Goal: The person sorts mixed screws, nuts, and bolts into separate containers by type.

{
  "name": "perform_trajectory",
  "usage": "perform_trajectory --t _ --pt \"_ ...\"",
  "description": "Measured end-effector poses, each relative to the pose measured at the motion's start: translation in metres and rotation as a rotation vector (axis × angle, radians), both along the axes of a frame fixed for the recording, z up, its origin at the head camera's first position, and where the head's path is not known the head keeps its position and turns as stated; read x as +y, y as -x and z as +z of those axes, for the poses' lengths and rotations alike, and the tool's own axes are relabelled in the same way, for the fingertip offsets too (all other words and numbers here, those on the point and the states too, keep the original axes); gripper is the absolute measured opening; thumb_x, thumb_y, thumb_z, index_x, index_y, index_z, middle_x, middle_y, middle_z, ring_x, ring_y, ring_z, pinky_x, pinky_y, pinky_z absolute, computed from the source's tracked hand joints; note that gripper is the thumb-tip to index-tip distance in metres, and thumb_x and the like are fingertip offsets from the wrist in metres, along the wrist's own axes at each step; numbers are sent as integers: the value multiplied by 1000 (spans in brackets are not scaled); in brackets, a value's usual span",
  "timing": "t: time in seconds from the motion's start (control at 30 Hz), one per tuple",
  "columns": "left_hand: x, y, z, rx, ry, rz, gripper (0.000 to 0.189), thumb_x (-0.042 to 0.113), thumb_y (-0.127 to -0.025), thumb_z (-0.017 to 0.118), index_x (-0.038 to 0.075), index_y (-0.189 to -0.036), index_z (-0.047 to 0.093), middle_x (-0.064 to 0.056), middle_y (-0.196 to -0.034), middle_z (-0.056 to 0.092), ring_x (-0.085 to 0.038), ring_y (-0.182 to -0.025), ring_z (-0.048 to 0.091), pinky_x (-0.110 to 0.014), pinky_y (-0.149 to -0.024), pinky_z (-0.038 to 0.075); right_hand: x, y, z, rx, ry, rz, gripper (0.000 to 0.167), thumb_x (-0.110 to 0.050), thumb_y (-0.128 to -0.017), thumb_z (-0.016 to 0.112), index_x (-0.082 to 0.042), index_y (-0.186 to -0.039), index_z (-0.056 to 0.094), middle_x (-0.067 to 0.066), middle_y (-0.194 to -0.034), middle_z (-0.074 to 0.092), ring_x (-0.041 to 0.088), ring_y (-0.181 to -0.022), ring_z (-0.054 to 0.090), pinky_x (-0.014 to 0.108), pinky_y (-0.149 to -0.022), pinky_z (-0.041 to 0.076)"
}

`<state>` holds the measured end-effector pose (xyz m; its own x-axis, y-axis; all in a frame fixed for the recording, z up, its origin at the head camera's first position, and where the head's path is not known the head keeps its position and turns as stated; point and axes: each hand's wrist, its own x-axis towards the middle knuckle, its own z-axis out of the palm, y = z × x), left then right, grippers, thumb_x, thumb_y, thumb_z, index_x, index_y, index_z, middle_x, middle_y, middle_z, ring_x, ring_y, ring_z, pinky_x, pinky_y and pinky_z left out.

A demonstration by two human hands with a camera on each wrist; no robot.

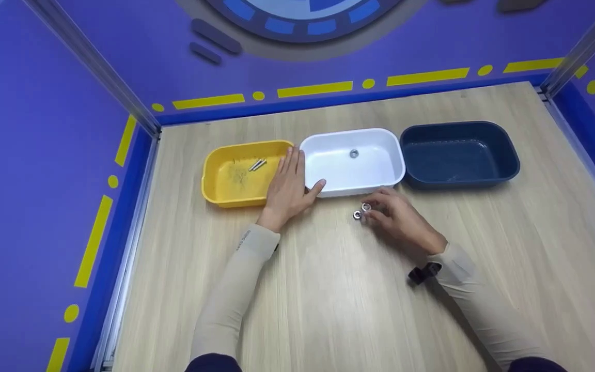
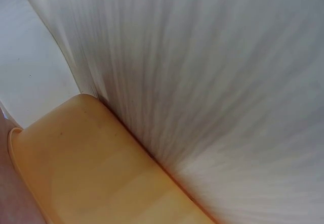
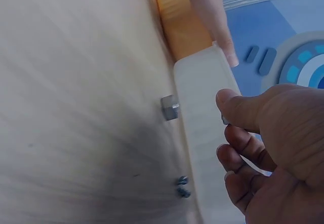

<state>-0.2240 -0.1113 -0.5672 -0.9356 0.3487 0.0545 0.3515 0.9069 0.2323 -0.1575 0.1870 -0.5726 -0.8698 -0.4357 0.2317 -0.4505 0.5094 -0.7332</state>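
My left hand lies with straight fingers over the meeting rims of a yellow bin and a white bin, its thumb at the white bin's front edge. In front of the white bin, my right hand pinches a metal nut between thumb and fingers. Another nut stands on the table just beside it. One nut lies inside the white bin, and a few screws lie in the yellow one. The right wrist view also shows small dark metal pieces on the table.
A dark blue bin stands at the right end of the row, against the white bin. Purple panels wall in the wooden table at the back and sides. A metal rail runs along its left edge.
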Motion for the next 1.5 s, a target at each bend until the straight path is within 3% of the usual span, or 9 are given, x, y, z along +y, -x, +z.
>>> perform_trajectory --t 0.17,0.33,0.47,0.67,1.23,1.5 --pt "0 1 2 -14 -1 -3 104 78 -104 22 -1 -170 6 -16 -180 -4 -27 -168 -3 -39 -138 1 -2 5 11 -3 17 22 23 -2 -93 81 2 -116 77 11 -104 70 29 -95 73 45 -86 64" --pt "0 2 2 -11 -1 -1 105 79 -104 22 -1 -170 6 -16 -180 -3 -27 -168 -3 -40 -138 1 -4 11 22 35 -3 30 21 -6 -94 81 -3 -115 79 9 -101 70 24 -94 67 40 -83 58" --pt "0 1 1 -2 12 1 104 78 -104 23 -1 -170 8 -18 -180 1 -28 -168 -1 -41 -138 4 -7 16 29 66 0 47 19 -5 -95 80 -1 -113 79 10 -101 70 23 -93 68 37 -81 58" --pt "0 0 0 12 7 2 103 77 -105 25 -2 -170 10 -21 -180 7 -30 -168 2 -41 -138 5 -11 24 38 90 -3 52 17 -4 -96 79 0 -113 79 12 -102 70 26 -97 72 44 -84 62" --pt "1 0 1 -17 16 13 104 79 -103 22 1 -171 7 -13 -180 -5 -26 -168 -2 -36 -137 -1 -18 44 61 87 -46 52 20 -9 -99 77 0 -117 77 13 -107 69 29 -105 71 52 -90 60" --pt "1 1 0 -11 31 7 102 77 -105 22 -1 -170 6 -17 -180 -1 -28 -168 -1 -39 -138 3 -20 54 67 47 -58 17 23 -8 -100 75 1 -121 76 14 -112 69 32 -108 70 53 -93 60"
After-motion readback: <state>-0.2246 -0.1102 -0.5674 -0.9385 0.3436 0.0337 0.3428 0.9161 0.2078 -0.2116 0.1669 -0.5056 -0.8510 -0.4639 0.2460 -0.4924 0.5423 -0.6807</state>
